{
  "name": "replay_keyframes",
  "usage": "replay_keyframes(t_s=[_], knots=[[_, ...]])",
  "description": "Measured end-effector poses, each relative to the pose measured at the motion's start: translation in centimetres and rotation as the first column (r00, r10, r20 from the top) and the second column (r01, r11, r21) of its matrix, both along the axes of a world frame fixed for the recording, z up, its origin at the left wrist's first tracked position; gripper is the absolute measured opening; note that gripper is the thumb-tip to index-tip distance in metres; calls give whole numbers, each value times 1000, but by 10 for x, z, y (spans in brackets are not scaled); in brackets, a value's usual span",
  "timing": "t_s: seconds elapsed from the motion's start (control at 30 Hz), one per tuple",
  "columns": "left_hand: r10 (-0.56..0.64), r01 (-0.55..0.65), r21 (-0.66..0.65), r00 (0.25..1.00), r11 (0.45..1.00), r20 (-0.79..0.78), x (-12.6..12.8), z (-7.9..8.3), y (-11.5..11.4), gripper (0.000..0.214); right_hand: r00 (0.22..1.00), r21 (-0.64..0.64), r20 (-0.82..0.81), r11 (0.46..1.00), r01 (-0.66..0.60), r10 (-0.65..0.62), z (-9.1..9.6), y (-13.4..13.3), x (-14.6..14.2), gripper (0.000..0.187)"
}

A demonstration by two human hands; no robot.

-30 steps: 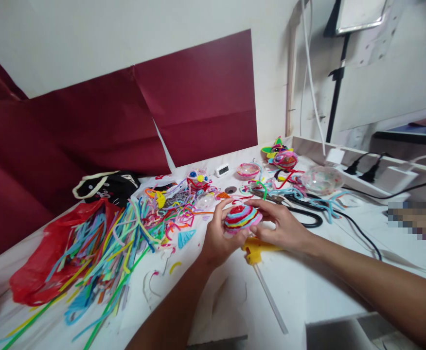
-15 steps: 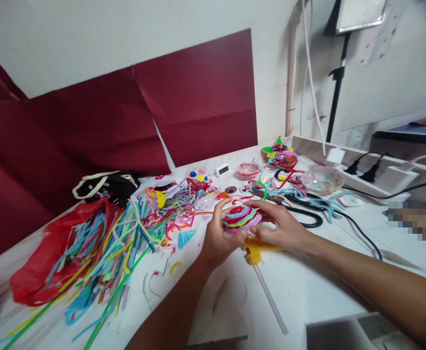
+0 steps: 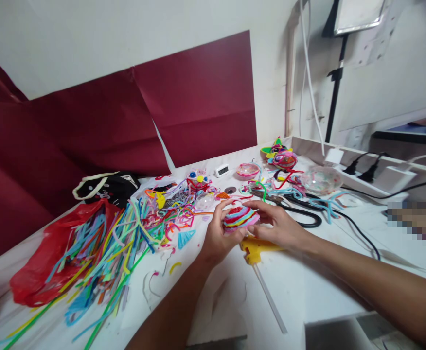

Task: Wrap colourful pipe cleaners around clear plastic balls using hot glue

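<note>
Two bare hands meet just above the white table [image 3: 318, 287], and between them sits a small striped dome [image 3: 239, 217] wound in bands of red, pink, blue and yellow pipe cleaner. The left hand [image 3: 216, 238] cups the dome from its near left side, thumb up along the edge and fingers curled under it. The right hand [image 3: 282, 228] closes on it from the other side, index finger laid across the top rim and thumb tucked below, so both hands have a narrow, closed hold on the same piece. The dome is tilted a little toward the person and is held clear of the tabletop.

Directly beneath the hands lies a yellow glue gun [image 3: 258, 248], with a pale glue stick [image 3: 270, 304] running from it toward the near edge of the table. To the left a loose heap of coloured pipe cleaners [image 3: 125, 233] spreads out, partly over a red plastic bag [image 3: 38, 272], and a black bag [image 3: 107, 187] rests behind that against the maroon paper [image 3: 198, 97] on the wall. Farther back stand a small white clock [image 3: 222, 170], a pink half-shell [image 3: 248, 170], a decorated ball [image 3: 285, 159] and a clear dome [image 3: 322, 180]. A black cable [image 3: 310, 221] loops just beyond the right hand.
</note>
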State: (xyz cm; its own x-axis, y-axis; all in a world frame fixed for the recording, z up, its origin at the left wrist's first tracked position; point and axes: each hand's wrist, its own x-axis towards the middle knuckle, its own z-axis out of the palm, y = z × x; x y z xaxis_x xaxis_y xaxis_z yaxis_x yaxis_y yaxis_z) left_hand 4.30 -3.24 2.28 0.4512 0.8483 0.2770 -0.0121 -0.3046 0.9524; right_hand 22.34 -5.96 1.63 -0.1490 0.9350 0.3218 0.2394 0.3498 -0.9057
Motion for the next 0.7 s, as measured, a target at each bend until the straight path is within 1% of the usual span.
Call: replay_keyframes(t_s=[0.1, 0.3, 0.5, 0.7], knots=[[-14, 15, -4, 1000, 1000, 6, 0, 1, 0, 69, 999, -36, -14, 999, -37, 36, 1, 0, 2, 63], [-28, 28, 16, 1000, 999, 4, -1, 0, 2, 68, 995, -60, -64, 995, -78, 74, -1, 1, 3, 62], [-36, 35, 19, 999, 999, 14, 0, 2, 1, 68, 993, -77, -81, 993, -86, 80, -1, 2, 3, 61], [-19, 19, 38, 1000, 999, 0, 0, -1, 2, 66, 995, -52, -67, 996, -79, 75, -1, 1, 3, 62]])
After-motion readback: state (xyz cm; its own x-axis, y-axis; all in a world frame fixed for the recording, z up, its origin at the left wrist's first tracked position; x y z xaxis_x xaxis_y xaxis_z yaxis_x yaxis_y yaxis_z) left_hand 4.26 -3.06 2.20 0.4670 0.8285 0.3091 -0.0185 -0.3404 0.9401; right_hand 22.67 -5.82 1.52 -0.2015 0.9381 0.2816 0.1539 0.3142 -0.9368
